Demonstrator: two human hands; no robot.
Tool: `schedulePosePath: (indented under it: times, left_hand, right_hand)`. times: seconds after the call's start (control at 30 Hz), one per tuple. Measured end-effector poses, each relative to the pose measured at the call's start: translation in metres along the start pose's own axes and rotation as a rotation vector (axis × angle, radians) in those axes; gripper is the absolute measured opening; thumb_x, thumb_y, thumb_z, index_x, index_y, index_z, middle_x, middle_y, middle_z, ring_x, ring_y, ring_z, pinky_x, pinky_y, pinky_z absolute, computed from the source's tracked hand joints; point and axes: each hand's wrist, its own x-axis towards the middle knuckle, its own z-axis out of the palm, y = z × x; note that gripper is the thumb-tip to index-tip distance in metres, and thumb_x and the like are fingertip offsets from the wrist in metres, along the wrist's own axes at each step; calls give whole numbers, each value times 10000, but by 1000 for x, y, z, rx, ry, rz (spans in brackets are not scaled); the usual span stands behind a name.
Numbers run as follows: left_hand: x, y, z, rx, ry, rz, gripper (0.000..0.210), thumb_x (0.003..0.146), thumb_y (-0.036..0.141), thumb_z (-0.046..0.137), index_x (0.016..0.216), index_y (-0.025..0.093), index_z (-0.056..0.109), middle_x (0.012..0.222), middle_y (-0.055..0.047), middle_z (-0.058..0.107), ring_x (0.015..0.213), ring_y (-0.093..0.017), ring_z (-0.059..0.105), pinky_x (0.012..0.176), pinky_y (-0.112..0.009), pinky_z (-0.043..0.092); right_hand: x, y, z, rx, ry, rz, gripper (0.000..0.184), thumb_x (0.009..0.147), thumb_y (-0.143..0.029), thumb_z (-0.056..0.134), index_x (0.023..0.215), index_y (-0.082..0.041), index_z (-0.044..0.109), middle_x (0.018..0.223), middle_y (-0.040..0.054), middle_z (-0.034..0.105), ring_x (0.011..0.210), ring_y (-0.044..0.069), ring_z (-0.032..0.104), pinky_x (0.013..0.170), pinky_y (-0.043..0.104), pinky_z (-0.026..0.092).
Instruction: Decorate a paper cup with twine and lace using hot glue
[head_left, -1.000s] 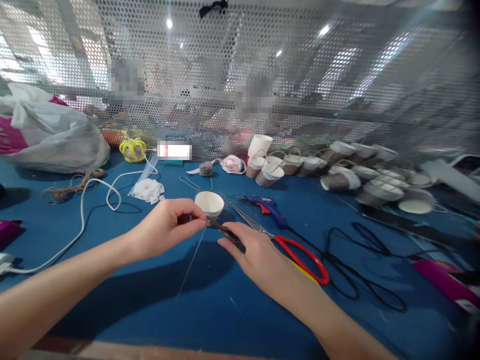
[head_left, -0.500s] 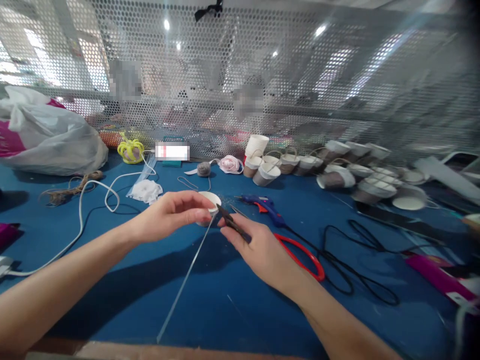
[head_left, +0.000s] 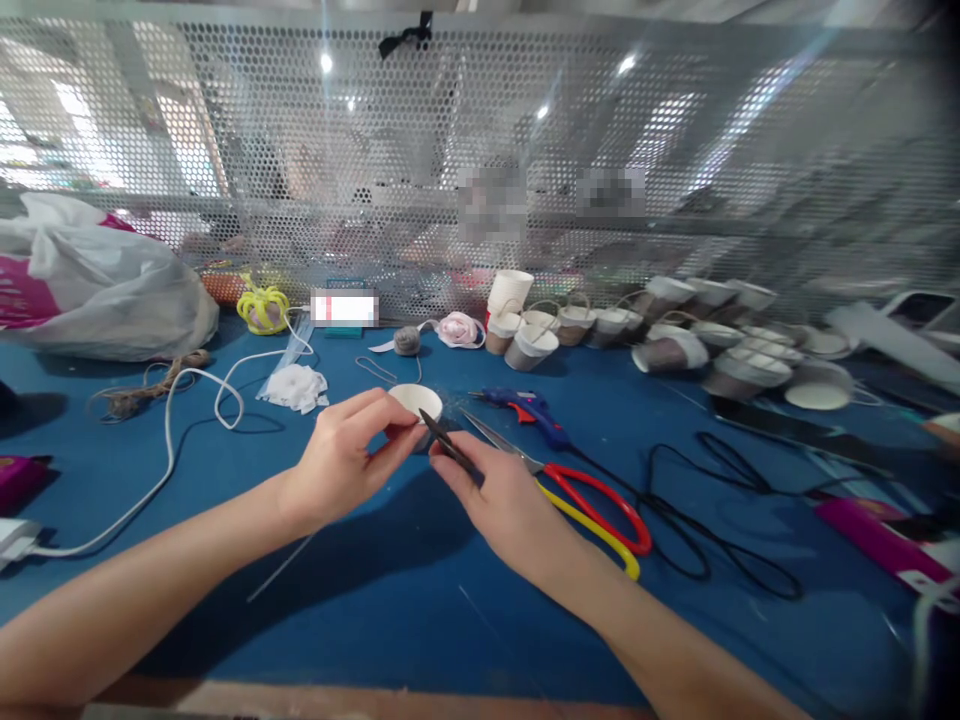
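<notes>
A small white-rimmed paper cup (head_left: 412, 399) stands in front of me, its lower part mostly behind my fingers. My left hand (head_left: 360, 445) pinches at the near side of its rim with thumb and fingers. In my right hand (head_left: 506, 500) is a dark tool with a narrow pointed tip (head_left: 450, 442), whose tip meets the cup's rim close to the left fingertips. A thin translucent strip (head_left: 281, 568) comes out below my left wrist; its other end is hidden. Scissors with red and yellow handles (head_left: 592, 500) lie beside my right hand.
A blue glue gun (head_left: 529, 412) lies beyond the scissors, its black cord trailing right. Several paper cups with twine handles (head_left: 532, 347) stand at the back right. A white cable (head_left: 169, 440), white lace (head_left: 295, 388) and a plastic bag (head_left: 112, 280) are at left. Perforated metal panel (head_left: 405, 150) behind.
Both hands have shifted slightly left and down, and the dark tool's tip has moved left onto the cup's rim. The strip has swung left behind my left hand. More of the scissors shows.
</notes>
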Motion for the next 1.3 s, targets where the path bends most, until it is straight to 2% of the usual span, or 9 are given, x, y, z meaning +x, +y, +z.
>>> schedulePosePath:
  times: [0.17, 0.27, 0.4, 0.6, 0.73, 0.87, 1.1, 1.2, 1.3]
  left_hand:
    - [6, 8, 0, -854, -172, -807, 214, 720, 275, 655, 607, 135, 538, 549, 10, 556, 476, -69, 486, 497, -202, 398]
    - [7, 8, 1, -1260, -296, -1056, 264, 659, 319, 722, 619, 125, 547, 522, 24, 536, 435, -54, 479, 480, -193, 405]
    - [-8, 7, -7, -930, -314, -899, 324, 815, 437, 541, 842, 123, 616, 740, -58, 648, 628, -126, 608, 627, -267, 493]
    - [-17, 8, -34, 414, -60, 227, 140, 814, 135, 566, 944, 160, 613, 882, -72, 646, 806, -162, 579, 743, -297, 478]
    - [3, 5, -25, 646, -52, 455, 113, 794, 230, 610, 850, 133, 621, 783, -77, 663, 725, -181, 538, 680, -325, 463]
    - [9, 2, -10, 395, -22, 273, 124, 798, 177, 581, 683, 146, 616, 640, -43, 622, 635, -147, 496, 628, -294, 427]
    - [6, 10, 6, -1072, -132, -1073, 256, 631, 323, 727, 597, 133, 558, 511, 39, 479, 480, -52, 421, 494, -185, 354]
    - [0, 12, 2, -1083, -170, -1067, 259, 700, 376, 676, 697, 126, 607, 560, 12, 548, 518, -62, 473, 541, -193, 404]
    - [-9, 15, -17, -460, -230, -664, 235, 853, 322, 504, 897, 137, 641, 741, -57, 667, 642, -117, 571, 610, -239, 452]
  right_hand:
    - [2, 8, 1, -61, 68, -83, 147, 851, -258, 469, 884, -174, 586, 874, 80, 681, 807, 202, 635, 718, 297, 473]
    - [3, 11, 0, -73, 101, -121, 164, 847, -271, 471, 895, -167, 589, 894, 95, 676, 826, 209, 631, 738, 306, 468]
    - [4, 8, -7, -29, 27, 17, 187, 869, -323, 441, 850, -200, 580, 774, 36, 666, 698, 167, 609, 639, 265, 464]
    - [4, 2, -8, -35, -21, 164, 238, 876, -376, 419, 766, -204, 542, 583, -23, 536, 506, 120, 474, 486, 226, 383]
    - [1, -4, -4, -5, -70, 111, 225, 880, -353, 419, 772, -197, 538, 600, -23, 543, 532, 117, 478, 521, 227, 394]
    - [1, -4, -1, -4, -71, 71, 222, 884, -330, 412, 756, -197, 536, 650, 0, 603, 575, 131, 536, 556, 236, 427]
    - [6, 15, 6, -135, 160, -85, 106, 829, -228, 493, 883, -190, 576, 899, 83, 681, 822, 204, 635, 728, 299, 474]
    - [6, 17, 1, -145, 151, -50, 112, 844, -255, 479, 855, -200, 575, 851, 64, 684, 779, 196, 634, 693, 291, 472]
    - [7, 12, -7, -124, 70, 88, 206, 872, -349, 435, 778, -212, 557, 658, 10, 630, 594, 160, 578, 554, 258, 442]
